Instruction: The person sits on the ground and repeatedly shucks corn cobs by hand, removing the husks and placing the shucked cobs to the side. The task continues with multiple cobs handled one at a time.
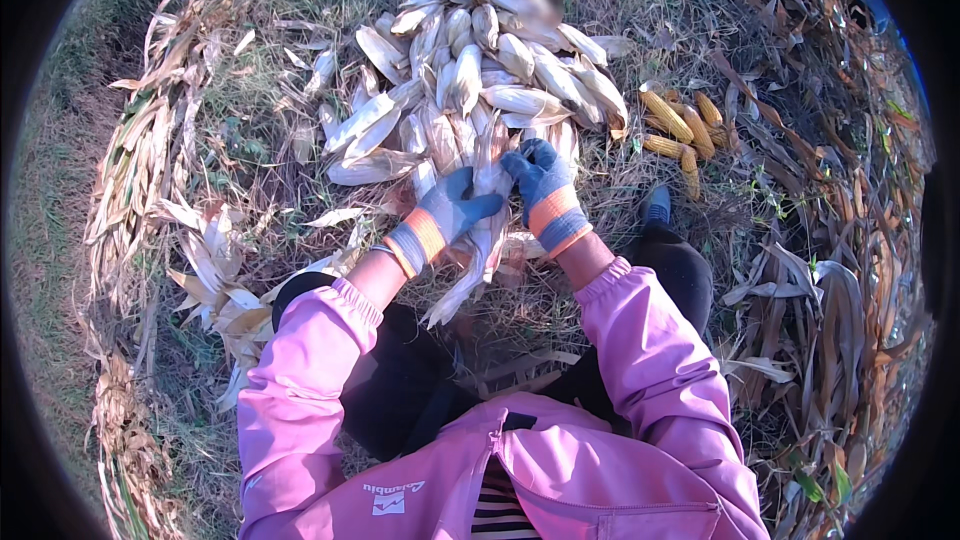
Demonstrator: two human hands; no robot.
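My left hand (447, 212), in a grey and orange work glove, is closed around the lower part of an ear of corn in its dry husk (490, 178). Pale husk leaves (462, 288) hang from that ear toward me. On the ear's right side, near its upper part, my right hand (542, 185) has its gloved fingers curled in against the husk. The fingertips partly hide what they pinch. Just beyond both hands lies a large heap of unhusked corn ears (465, 75).
Several bare yellow corn cobs (690, 130) lie in a small pile at the right, beyond my shoe (656, 205). Loose husks (235, 310) are strewn at the left. Dry corn stalks (150, 140) line the left side, and more dry stalks and leaves (840, 310) stand along the right.
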